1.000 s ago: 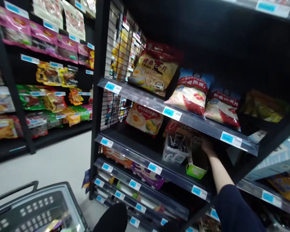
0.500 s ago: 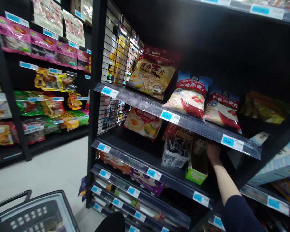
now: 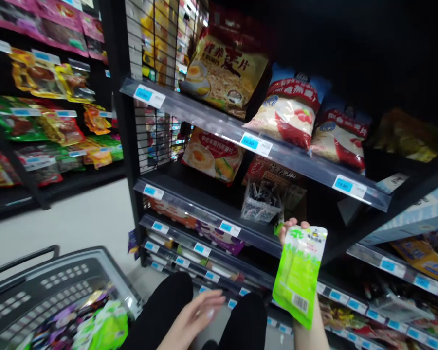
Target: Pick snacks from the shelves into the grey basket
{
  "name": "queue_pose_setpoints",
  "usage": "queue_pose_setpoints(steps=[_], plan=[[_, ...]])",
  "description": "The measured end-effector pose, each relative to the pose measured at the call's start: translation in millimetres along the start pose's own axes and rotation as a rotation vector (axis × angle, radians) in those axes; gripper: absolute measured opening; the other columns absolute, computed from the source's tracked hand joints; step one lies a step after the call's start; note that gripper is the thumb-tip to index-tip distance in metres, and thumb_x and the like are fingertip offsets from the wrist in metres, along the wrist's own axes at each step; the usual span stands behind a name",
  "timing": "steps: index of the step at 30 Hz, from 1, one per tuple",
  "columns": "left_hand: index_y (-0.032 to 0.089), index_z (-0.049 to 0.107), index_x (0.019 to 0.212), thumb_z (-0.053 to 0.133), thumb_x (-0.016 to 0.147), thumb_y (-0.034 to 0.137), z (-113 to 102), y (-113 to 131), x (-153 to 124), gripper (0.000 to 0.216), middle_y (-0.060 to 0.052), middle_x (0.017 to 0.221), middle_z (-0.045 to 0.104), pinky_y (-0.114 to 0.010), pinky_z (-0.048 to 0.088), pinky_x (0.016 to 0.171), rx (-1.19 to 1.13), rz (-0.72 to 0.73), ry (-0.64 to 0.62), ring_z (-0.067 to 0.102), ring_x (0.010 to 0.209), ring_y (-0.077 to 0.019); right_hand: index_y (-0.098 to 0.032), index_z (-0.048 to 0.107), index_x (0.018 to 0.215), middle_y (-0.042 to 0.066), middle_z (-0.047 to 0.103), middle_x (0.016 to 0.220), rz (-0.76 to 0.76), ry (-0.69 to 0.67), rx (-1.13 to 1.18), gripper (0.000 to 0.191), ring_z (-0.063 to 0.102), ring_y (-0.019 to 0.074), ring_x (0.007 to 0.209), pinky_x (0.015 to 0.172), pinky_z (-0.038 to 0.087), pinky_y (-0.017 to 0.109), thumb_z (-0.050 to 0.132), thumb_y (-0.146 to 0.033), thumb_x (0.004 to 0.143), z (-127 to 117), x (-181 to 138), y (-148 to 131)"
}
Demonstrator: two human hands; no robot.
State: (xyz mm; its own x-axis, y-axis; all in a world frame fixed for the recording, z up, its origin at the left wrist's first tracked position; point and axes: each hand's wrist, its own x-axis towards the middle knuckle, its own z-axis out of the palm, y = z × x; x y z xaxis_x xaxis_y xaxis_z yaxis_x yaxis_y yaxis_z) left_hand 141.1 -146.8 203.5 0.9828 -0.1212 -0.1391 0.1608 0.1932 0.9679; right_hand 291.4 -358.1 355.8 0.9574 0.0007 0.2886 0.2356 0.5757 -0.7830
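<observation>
My right hand (image 3: 287, 227) holds up a green and white snack packet (image 3: 300, 274) in front of the shelf. Its fingertips show at the packet's top edge, while the packet hides the palm. Low in the middle, between my knees, my left hand (image 3: 200, 311) is empty with its fingers stretched out. Behind the held packet, a clear plastic tub (image 3: 261, 206) of small dark wrapped packs stands on the middle shelf. Similar green and white packets (image 3: 107, 325) lie in the shopping basket (image 3: 71, 272) at lower left, beside purple and dark wrapped sweets.
Bags of oat flakes (image 3: 290, 107) lie on the upper shelf (image 3: 204, 121), whose price-tag edge juts out. A red cereal bag (image 3: 213, 155) stands below. Wire mesh (image 3: 151, 87) closes the unit's left side. Hanging snack bags (image 3: 45, 78) fill the rack across the aisle.
My right hand has come out from the middle shelf and now holds the green and white packet. My left hand has come into view. The view has tilted down, showing more of the basket.
</observation>
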Motion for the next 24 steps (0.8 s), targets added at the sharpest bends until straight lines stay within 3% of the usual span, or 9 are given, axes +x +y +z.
queue_pose_setpoints(steps=[2,4,7,10,13,15,19,24], plan=[[0.014,0.065,0.100,0.059,0.067,0.059,22.4,45.6,4.7,0.056,-0.012,0.099,0.069,-0.037,0.046,0.088,-0.139,-0.024,-0.215,0.062,0.094,-0.0238,-0.029,0.055,0.068,-0.001,0.059,0.080,0.202,-0.073,0.132,0.032,0.059,0.0167,0.071,0.082,0.048,0.044,0.056,-0.061,0.067,19.0,-32.5,18.9],[0.012,0.068,0.091,0.071,0.060,0.051,36.8,76.2,5.0,0.050,-0.009,0.086,0.070,-0.032,0.048,0.079,-0.215,-0.051,-0.365,0.064,0.082,-0.0206,-0.030,0.055,0.071,-0.003,0.058,0.083,0.320,-0.127,0.245,0.029,0.059,0.0157,0.074,0.084,0.048,0.043,0.060,-0.058,0.066,37.8,-58.8,33.9],[0.010,0.071,0.081,0.080,0.052,0.034,48.7,89.7,-2.5,0.039,-0.006,0.078,0.070,-0.025,0.048,0.071,-0.332,-0.080,-0.464,0.062,0.071,-0.0159,-0.029,0.056,0.073,-0.004,0.058,0.090,0.343,-0.191,0.271,0.018,0.060,0.0170,0.085,0.089,0.047,0.044,0.064,-0.045,0.069,59.3,-84.9,45.3],[0.010,0.071,0.073,0.081,0.049,0.023,54.6,84.0,-13.0,0.029,-0.003,0.069,0.068,-0.022,0.047,0.065,-0.459,-0.110,-0.370,0.059,0.061,-0.0114,-0.026,0.059,0.076,-0.002,0.058,0.101,0.291,-0.233,0.111,0.009,0.059,0.0215,0.098,0.090,0.046,0.046,0.062,-0.033,0.072,62.9,-96.6,45.0],[0.010,0.071,0.074,0.080,0.048,0.017,55.1,80.9,-20.8,0.028,-0.003,0.070,0.068,-0.021,0.046,0.062,-0.437,-0.106,-0.244,0.058,0.062,-0.0116,-0.026,0.059,0.101,0.004,0.058,0.115,0.323,-0.170,-0.146,0.026,0.058,0.0240,0.103,0.088,0.048,0.043,0.058,-0.034,0.076,47.6,-104.1,39.6],[0.009,0.071,0.074,0.079,0.049,0.018,52.3,81.7,-24.1,0.028,-0.003,0.070,0.068,-0.022,0.045,0.059,-0.361,-0.062,-0.139,0.058,0.063,-0.0127,-0.024,0.056,0.112,0.007,0.062,0.113,0.336,-0.142,-0.265,0.036,0.060,0.0243,0.100,0.084,0.049,0.041,0.053,-0.041,0.081,34.2,-112.1,36.0],[0.008,0.066,0.069,0.071,0.055,0.017,45.6,82.4,-28.4,0.018,0.002,0.059,0.059,-0.020,0.039,0.053,-0.115,0.034,0.083,0.048,0.055,-0.0092,-0.019,0.063,0.105,0.008,0.068,0.102,0.378,-0.266,-0.507,0.039,0.063,0.0256,0.094,0.080,0.052,0.036,0.063,-0.043,0.074,22.7,-135.2,32.0],[0.009,0.060,0.061,0.066,0.058,0.019,43.3,80.0,-30.6,0.011,0.003,0.056,0.052,-0.019,0.036,0.050,-0.022,-0.001,0.158,0.043,0.053,-0.0081,-0.017,0.069,0.092,0.008,0.072,0.091,0.343,-0.161,-0.718,0.027,0.066,0.0236,0.081,0.071,0.054,0.032,0.068,-0.034,0.072,34.0,-153.6,35.6]])
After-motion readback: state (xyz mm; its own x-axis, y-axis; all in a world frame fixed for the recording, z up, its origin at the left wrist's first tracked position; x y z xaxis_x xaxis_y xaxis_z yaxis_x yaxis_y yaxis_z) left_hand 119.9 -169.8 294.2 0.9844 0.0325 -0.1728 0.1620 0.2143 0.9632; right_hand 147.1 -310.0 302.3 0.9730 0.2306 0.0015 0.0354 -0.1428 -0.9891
